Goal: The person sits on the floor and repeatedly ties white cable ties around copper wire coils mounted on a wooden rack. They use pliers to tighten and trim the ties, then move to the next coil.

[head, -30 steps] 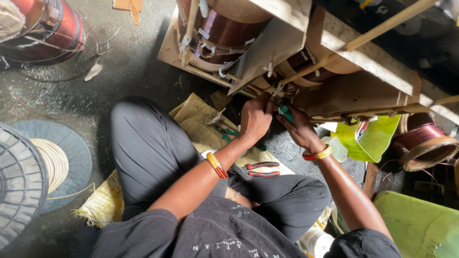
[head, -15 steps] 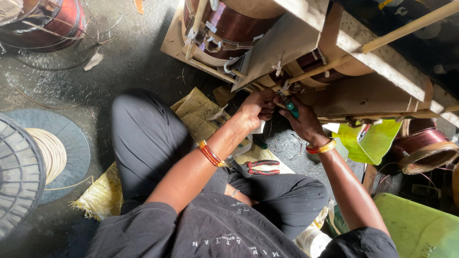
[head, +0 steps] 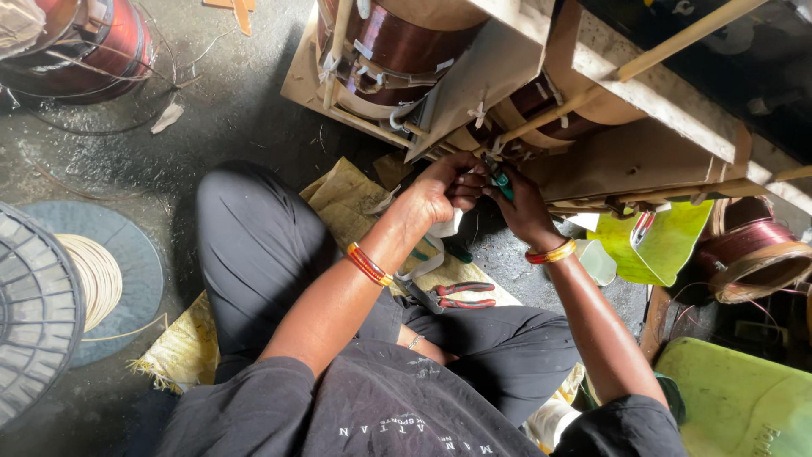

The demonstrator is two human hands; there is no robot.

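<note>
I sit cross-legged on the floor in front of a large wound transformer with copper-coloured coils and pale insulating board. My left hand is closed at the lower edge of a coil, fingers pinched on something small that I cannot make out. My right hand is closed on a green-handled tool, whose tip points up at the coil right beside the left hand. Both wrists wear orange and yellow bangles.
Red-handled pliers lie on a yellow sack by my knee. A large grey spool of pale cord stands at the left, a copper wire reel at the top left, another copper coil at the right, and a green plastic stool at the bottom right.
Both hands have stayed together at the coil's lower edge, with only small finger movements. The view has shifted slightly, so the transformer sits a little higher in the frame.
</note>
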